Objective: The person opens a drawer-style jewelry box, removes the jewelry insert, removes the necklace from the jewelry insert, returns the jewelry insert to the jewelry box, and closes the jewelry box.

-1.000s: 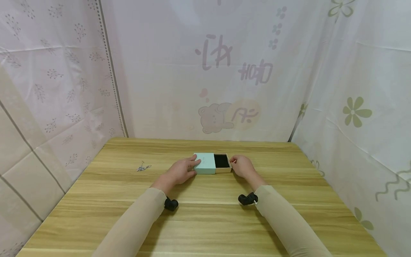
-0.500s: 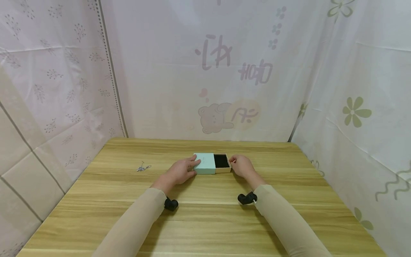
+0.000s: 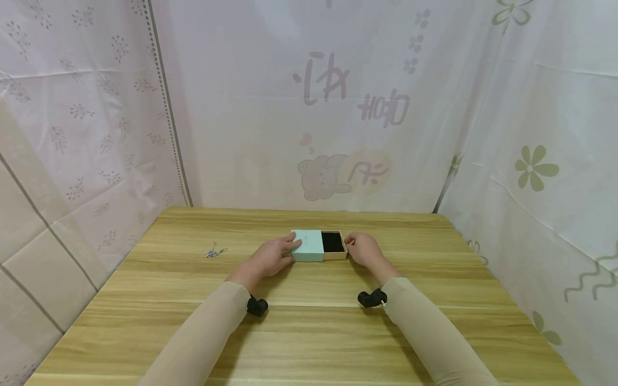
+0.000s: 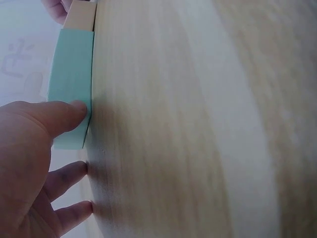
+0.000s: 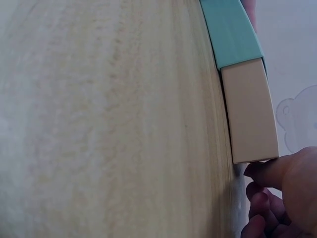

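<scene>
A mint-green sliding gift box (image 3: pixel 307 245) lies on the wooden table, its cream inner drawer (image 3: pixel 335 255) partly out to the right. Black padding lines the drawer's visible inside. My left hand (image 3: pixel 271 256) holds the green sleeve at its left end; in the left wrist view the thumb (image 4: pixel 69 116) presses its front side while two fingers rest lower near the tabletop. At the drawer's right end is my right hand (image 3: pixel 365 250), its fingers curled and thumb at the end edge. What its fingertips pinch there is mostly hidden.
A small tangled silver chain (image 3: pixel 214 251) lies left of my left hand on the wooden table (image 3: pixel 309 332). Printed curtains (image 3: pixel 251 107) hang behind the table and along both sides. Each wrist wears a small black camera (image 3: pixel 257 306).
Hardly anything differs. The drawer's right end and my right hand have shifted very slightly left; my left hand stays on the sleeve.
</scene>
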The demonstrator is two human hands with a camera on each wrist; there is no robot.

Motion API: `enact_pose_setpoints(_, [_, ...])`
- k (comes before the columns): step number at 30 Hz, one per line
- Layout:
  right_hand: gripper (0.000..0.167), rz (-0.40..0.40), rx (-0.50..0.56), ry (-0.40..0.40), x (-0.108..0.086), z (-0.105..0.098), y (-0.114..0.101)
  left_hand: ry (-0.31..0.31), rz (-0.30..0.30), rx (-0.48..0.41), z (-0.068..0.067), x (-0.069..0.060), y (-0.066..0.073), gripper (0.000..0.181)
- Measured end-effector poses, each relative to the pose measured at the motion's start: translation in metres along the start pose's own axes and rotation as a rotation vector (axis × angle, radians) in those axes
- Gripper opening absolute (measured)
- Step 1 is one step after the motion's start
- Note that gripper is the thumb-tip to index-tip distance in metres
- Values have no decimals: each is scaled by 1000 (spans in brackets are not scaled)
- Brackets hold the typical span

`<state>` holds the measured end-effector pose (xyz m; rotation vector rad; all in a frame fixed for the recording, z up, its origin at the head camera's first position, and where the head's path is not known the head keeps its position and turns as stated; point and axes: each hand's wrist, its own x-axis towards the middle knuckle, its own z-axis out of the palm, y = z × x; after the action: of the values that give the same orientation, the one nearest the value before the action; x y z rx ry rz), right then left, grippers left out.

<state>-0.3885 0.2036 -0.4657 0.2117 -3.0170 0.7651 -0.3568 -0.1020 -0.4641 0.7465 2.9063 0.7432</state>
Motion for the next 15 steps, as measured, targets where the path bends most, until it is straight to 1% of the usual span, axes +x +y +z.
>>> enact_pose_setpoints(4, [23,0,-4,-2,1,0,0,-2,-5,-10,-1,0,1,61])
enact_pose_setpoints(11, [23,8,9,-1,1,-1,-2,2,4,29,-1,1,0,60])
enact_pose_setpoints(15, [23,5,8,-2,0,-2,-2,1,13,27,-2,1,0,60])
